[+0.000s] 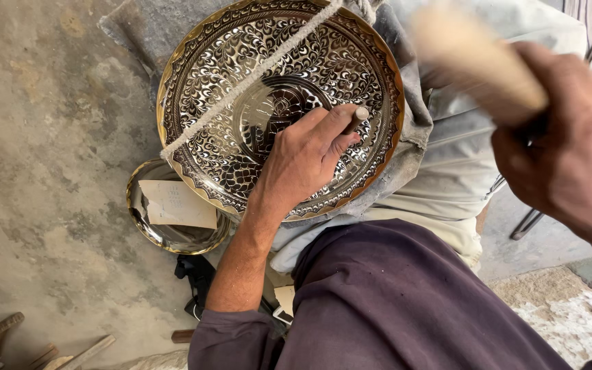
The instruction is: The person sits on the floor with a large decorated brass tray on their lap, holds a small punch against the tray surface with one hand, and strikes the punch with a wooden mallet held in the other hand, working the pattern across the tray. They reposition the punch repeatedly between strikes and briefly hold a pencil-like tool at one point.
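A: What's the biggest thing here?

B: The engraved brass plate [227,103], tilted on a grey cloth pad [412,123] over the lap, a white cord [255,72] stretched across it, seemingly to keep it from sliding.

A: And below it?

B: A smaller shiny dish [173,236] on the concrete floor [42,151], a paper slip lying in it.

A: The hands?

B: The left hand [306,161] rests on the plate, fingers clamped round a chisel [358,115] whose tip meets the pattern. The right hand [563,151] is raised, fingers wrapped tight on a blurred wooden mallet [474,58].
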